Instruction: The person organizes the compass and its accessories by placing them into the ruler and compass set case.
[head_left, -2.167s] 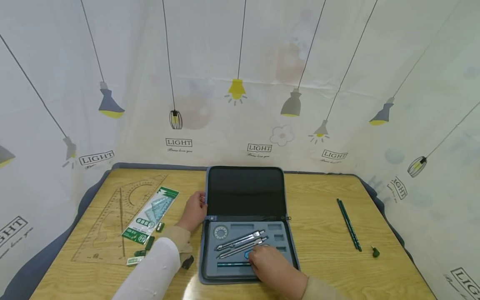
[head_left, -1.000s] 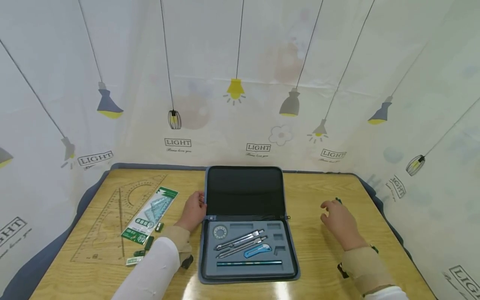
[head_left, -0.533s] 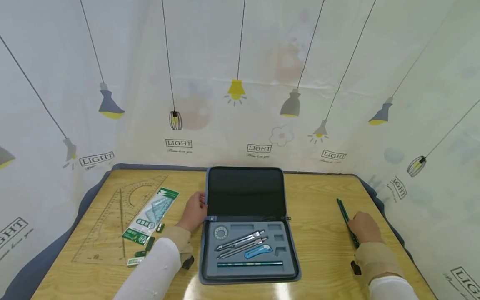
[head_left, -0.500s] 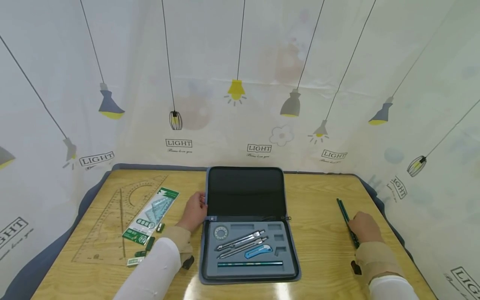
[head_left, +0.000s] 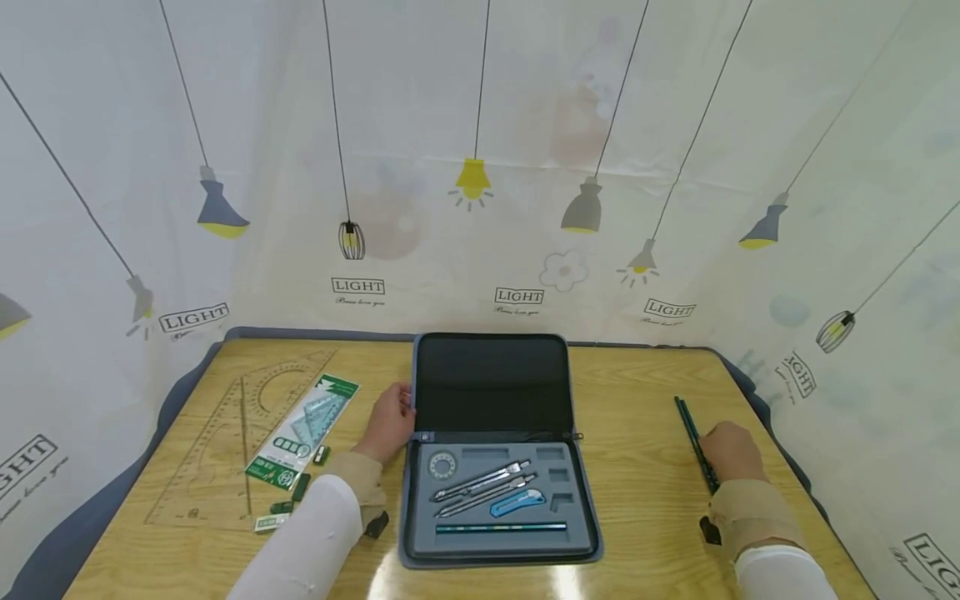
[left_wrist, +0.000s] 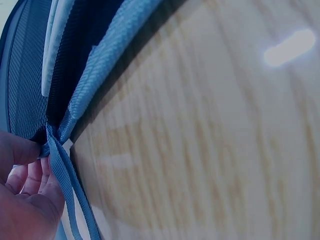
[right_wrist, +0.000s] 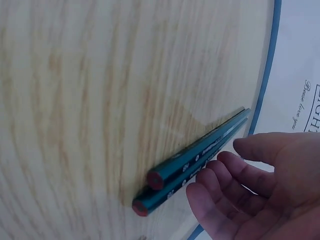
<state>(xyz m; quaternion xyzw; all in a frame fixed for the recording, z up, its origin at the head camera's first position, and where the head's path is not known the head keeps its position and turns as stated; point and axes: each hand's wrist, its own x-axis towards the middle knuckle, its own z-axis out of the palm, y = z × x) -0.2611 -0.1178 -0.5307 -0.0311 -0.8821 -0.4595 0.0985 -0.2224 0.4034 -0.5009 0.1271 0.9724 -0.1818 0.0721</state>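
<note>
An open zip case (head_left: 491,383) stands in the middle of the table. My left hand (head_left: 387,423) is at the left edge of its lid. In the left wrist view, thumb and fingers pinch the case's blue fabric edge (left_wrist: 46,149), where a ribbon loops down. Two dark green pencils (head_left: 690,425) lie side by side on the right. Beside them is my right hand (head_left: 733,454), whose loosely bent fingers (right_wrist: 220,187) are close to the lower pencil (right_wrist: 192,167). The thumb stands apart, and no grip on the pencils shows.
The grey foam tray holds a green pencil (head_left: 501,527), a blue cutter (head_left: 517,502), two silver compass-like tools and a ring-shaped piece (head_left: 441,465). A clear set square (head_left: 202,467), a packet of rulers (head_left: 300,429) and several small green items lie left.
My right hand has left the case, where a cutter and a pencil now show uncovered, and moved right to the two pencils. My left hand stays at the lid.
</note>
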